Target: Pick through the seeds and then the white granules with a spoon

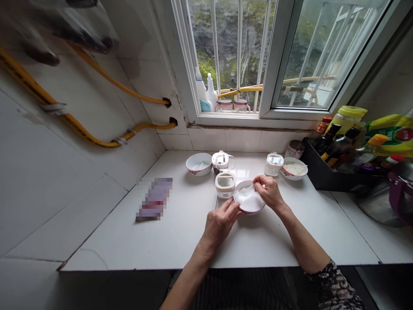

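A white bowl [251, 212] with a red rim holds a white grainy substance [248, 201], perhaps salt or sugar. My left hand [222, 219] grips the bowl's near left rim. Pinched in my right hand [268, 191] is a small pale spoon [248, 188], its end down in the white grains. Touching or nearly touching the bowl on its left is a clear seasoning jar [225, 186] with a white rim. Just behind that jar stands another lidded jar [220, 161] with dark contents.
At the back left sits a floral bowl [199, 165] with a spoon inside. Toward the right are a lidded jar [274, 163] and a bowl of white contents [294, 169]. A black bottle box [338, 181] and a metal pot [380, 206] flank the counter. A blurred purple packet [155, 200] lies left.
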### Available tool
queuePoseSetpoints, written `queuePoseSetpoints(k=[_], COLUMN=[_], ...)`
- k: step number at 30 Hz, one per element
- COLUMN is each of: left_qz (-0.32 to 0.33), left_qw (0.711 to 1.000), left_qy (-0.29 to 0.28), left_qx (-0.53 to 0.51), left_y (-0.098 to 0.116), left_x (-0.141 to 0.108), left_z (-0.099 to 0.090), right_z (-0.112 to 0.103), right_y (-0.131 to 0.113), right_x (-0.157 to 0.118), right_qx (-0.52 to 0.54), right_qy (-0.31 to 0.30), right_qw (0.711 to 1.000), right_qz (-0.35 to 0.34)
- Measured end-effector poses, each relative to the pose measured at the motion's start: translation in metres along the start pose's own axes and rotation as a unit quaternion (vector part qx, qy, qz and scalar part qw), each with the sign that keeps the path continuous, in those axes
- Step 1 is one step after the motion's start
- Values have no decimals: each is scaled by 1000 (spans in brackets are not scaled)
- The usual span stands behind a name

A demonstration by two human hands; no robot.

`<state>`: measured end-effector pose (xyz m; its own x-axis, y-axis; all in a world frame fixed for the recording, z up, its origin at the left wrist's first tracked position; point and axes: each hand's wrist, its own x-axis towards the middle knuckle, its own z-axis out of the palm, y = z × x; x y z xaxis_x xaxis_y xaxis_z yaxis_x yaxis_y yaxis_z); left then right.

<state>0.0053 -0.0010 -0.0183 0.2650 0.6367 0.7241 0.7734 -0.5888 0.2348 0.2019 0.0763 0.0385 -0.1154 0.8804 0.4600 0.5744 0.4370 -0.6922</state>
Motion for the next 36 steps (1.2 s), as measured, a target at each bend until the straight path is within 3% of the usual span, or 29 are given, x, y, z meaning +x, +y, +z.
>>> queuePoseSetpoints(k=[5,10,25,31,36], left_qz=[1,-3,4,8,11], left_qw=[1000,1000,1000,1000,1000], left_qy=[1,-10,5,9,20], left_qx=[1,7,18,16,18], left_y=[0,-1,0,2,2], left_x=[0,-1,1,4,4], left_z=[1,1,-1,-2,-1], right_z=[2,-2,-6,4,21], right_y=[-2,3,8,0,-14], right_x=[0,4,10,11,6], right_qx=[110,210,329,349,258], right_qy=[-30,-17,2,15,40], right_qw=[991,965,916,916,964], right_qz=[71,154,232,197,41])
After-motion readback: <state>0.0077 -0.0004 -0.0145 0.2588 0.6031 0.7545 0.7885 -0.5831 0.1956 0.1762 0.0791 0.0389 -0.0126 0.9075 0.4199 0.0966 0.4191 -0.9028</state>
